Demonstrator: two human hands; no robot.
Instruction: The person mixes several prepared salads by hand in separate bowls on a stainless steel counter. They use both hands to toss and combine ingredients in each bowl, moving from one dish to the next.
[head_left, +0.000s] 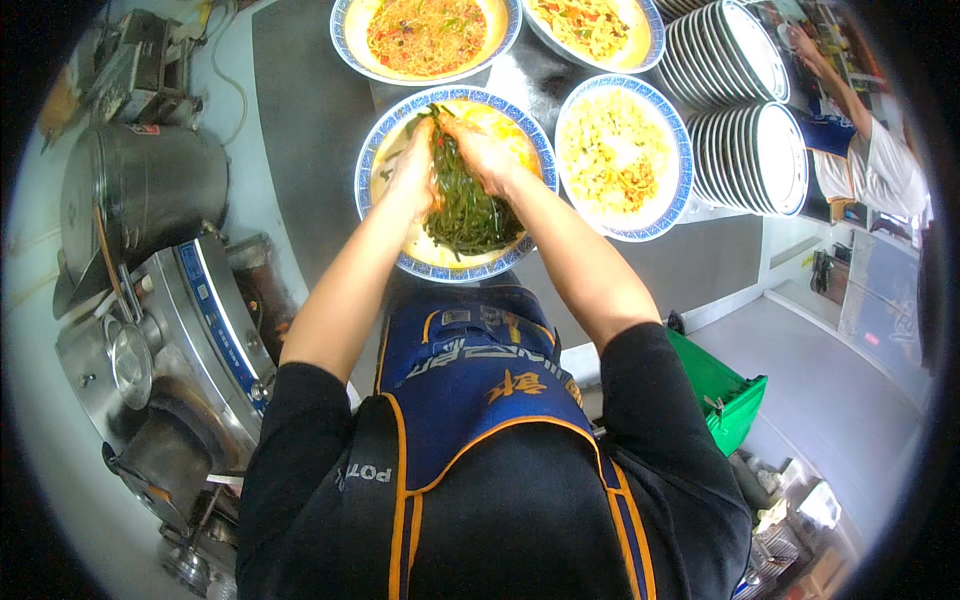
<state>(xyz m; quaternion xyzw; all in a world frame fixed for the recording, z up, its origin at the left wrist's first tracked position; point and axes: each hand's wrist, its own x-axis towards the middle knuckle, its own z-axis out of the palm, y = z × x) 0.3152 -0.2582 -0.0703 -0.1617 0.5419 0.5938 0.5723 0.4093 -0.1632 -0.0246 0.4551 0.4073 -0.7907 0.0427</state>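
Observation:
Both bare hands are inside a large blue-and-white patterned bowl (457, 276) before me. My left hand (412, 169) and my right hand (484, 154) cup a bundle of dark green, glossy strands, perhaps seaweed (469, 214), from its two sides. The bundle's lower part spreads over the near side of the bowl, and a few loose strands lie by my left hand. Yellowish food or liquid shows beneath. Some of my fingers are hidden by the strands. To the right stands a second patterned bowl (686, 161) with pale chopped food.
Beyond stand a bowl of reddish noodle-like food (424, 37) and a bowl of yellow pieces (592, 30). Stacked plates (784, 161) are at the right, with another person (874, 157) past them. A large metal pot (150, 187) stands left; a green bin (739, 412) is lower right.

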